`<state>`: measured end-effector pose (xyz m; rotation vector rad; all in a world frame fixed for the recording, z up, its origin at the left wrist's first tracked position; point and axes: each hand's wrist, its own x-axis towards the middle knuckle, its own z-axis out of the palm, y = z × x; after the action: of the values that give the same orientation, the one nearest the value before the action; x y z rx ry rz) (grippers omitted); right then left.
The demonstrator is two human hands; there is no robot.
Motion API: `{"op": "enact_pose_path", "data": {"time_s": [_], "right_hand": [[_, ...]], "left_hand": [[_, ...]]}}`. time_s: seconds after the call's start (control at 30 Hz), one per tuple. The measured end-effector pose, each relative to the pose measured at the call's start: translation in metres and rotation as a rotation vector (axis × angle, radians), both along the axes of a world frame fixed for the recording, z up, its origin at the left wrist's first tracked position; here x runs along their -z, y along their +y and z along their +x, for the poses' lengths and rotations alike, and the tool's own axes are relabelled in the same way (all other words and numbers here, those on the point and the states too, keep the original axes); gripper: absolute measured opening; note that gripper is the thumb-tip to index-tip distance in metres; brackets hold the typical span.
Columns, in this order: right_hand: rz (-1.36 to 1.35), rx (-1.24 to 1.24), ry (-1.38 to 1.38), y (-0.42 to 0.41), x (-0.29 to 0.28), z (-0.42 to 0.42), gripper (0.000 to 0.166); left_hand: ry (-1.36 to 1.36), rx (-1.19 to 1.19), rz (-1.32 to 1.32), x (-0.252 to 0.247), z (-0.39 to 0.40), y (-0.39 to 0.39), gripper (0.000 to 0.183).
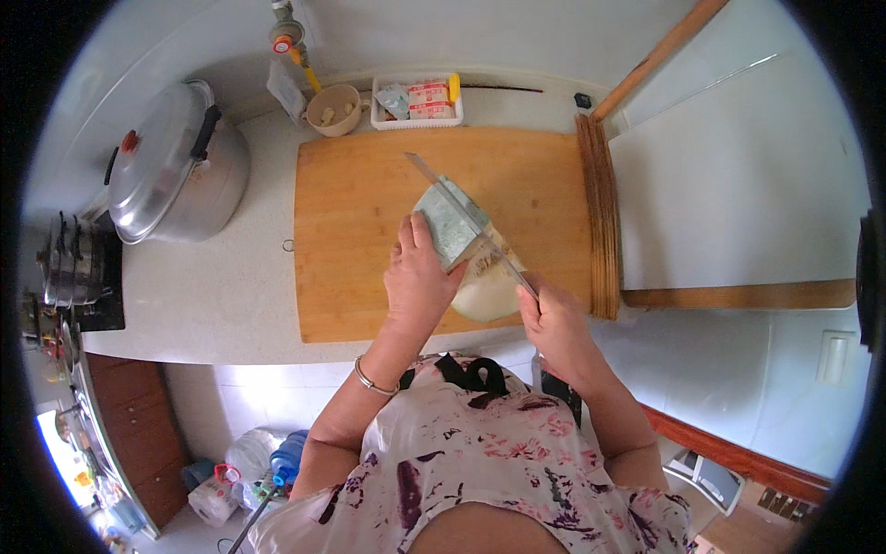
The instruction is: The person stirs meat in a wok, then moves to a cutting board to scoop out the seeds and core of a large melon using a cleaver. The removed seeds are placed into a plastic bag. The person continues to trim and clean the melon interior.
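A chunk of pale green-rinded gourd (446, 232), probably winter melon, lies on a wooden cutting board (353, 208). Its white flesh (484, 294) and a seedy, fibrous middle show toward me. My left hand (422, 280) presses on its left side, with fingers on the rind and the thumb by the near edge. In my right hand (557, 318) is the handle of a kitchen knife (471, 220), mostly hidden by the fingers. The blade runs diagonally across the gourd, its tip over the board beyond. How deep the edge sits in the gourd cannot be told.
A large lidded aluminium pot (201, 187) stands left on the counter (208, 291). Behind the board are a beige cup (334, 111) and a white plastic basket (417, 124) holding packets. Bundled thin sticks (601, 228) line the board's right edge, beside a white panel (734, 194).
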<state>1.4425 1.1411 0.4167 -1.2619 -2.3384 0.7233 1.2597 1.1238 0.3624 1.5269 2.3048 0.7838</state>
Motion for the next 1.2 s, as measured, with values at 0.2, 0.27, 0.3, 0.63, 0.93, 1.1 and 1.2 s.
{"op": "enact_pose_path", "data": {"time_s": [0.2,0.27,0.3,0.63,0.93,1.1,1.2], "right_hand": [[0.125,0.008,0.029,-0.004,0.008,-0.002,0.017],[0.101,0.003,0.059,-0.004,0.008,-0.001,0.018],[0.063,0.020,0.081,-0.005,0.007,-0.001,0.018],[0.010,0.008,-0.029,-0.022,-0.017,0.001,0.016],[-0.015,-0.008,-0.170,-0.013,-0.019,-0.009,0.014],[0.170,-0.081,-0.106,0.003,0.019,-0.019,0.015],[0.162,-0.104,-0.093,0.011,0.019,-0.030,0.013]], "left_hand": [[-0.033,0.021,-0.011,0.003,-0.004,0.000,0.090],[-0.037,0.027,-0.014,0.003,-0.004,-0.001,0.090],[-0.047,0.034,-0.005,0.002,-0.005,-0.001,0.090],[0.010,0.041,0.065,0.003,-0.001,-0.010,0.089],[0.000,-0.019,0.010,0.000,0.003,-0.010,0.086],[-0.075,-0.056,0.031,0.011,-0.011,-0.010,0.083],[-0.160,-0.076,-0.019,0.012,-0.020,-0.012,0.082]]}}
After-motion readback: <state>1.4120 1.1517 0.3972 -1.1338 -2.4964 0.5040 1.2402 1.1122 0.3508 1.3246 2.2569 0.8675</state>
